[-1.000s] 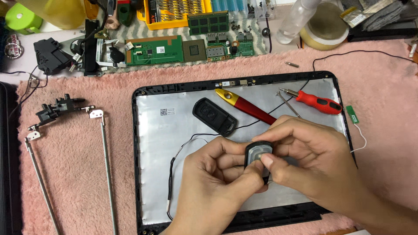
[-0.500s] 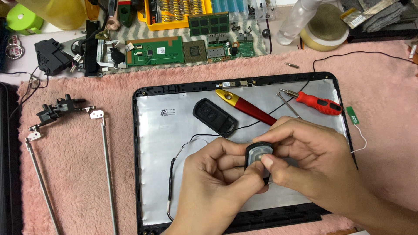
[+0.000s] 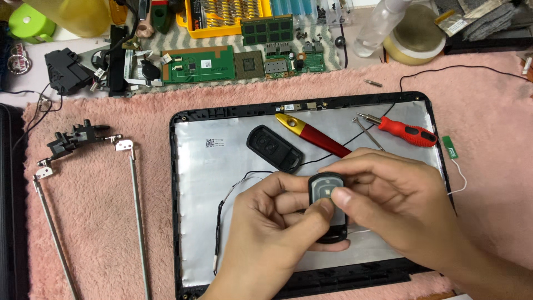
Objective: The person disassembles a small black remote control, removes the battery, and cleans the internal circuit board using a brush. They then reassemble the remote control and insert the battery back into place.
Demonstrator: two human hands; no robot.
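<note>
My left hand [image 3: 266, 233] and my right hand [image 3: 400, 205] together hold a small black oval shell half of a key fob [image 3: 326, 191] above a laptop lid back cover [image 3: 222, 166]. My right thumb presses on its pale inner face. The left fingers grip it from below and from the side. The other black shell half [image 3: 273, 148] lies on the silver inside of the cover, just up and left of the hands. A red and gold pry tool [image 3: 316, 134] lies next to it.
A red-handled screwdriver [image 3: 404, 132] rests at the cover's upper right. Two metal hinge arms [image 3: 83, 183] lie on the pink fleece mat at left. Green circuit boards [image 3: 194, 64], a yellow bit case [image 3: 222, 14] and a tape roll [image 3: 413, 39] line the far edge.
</note>
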